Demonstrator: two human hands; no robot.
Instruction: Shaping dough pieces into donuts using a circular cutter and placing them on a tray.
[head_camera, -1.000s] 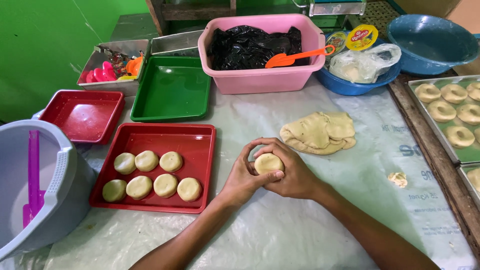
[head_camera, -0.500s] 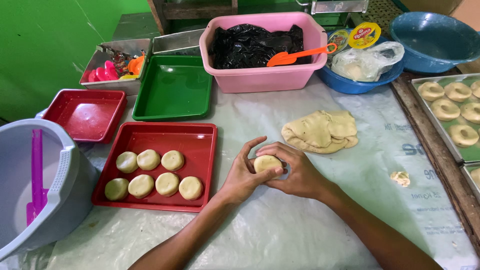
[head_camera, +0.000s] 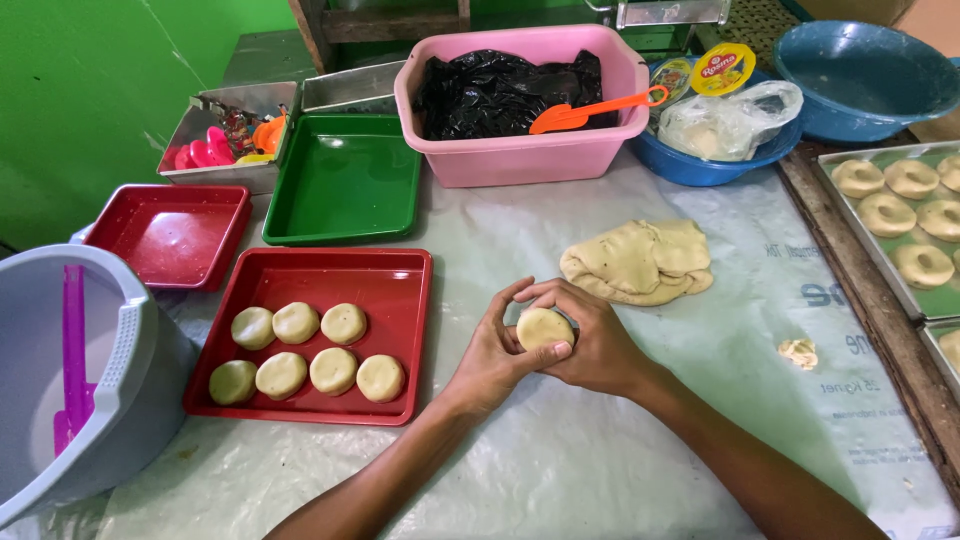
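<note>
our left hand (head_camera: 492, 352) and right hand (head_camera: 592, 342) cup a round pale dough disc (head_camera: 544, 328), fingers (head_camera: 512, 296) wrapped around it, just right of the red plastic tray (head_camera: 400, 290).

A small bakery workspace: a plastic-covered desk (head_camera: 620, 450) holds a dough slab (head_camera: 640, 262), with dough discs on a red tray (head_camera: 300, 400) to its left.

Hands turning the dough

The left hand (head_camera: 490, 350) and right hand (head_camera: 590, 340) have opened slightly, baring more of the round pale dough disc (head_camera: 544, 328).
</note>
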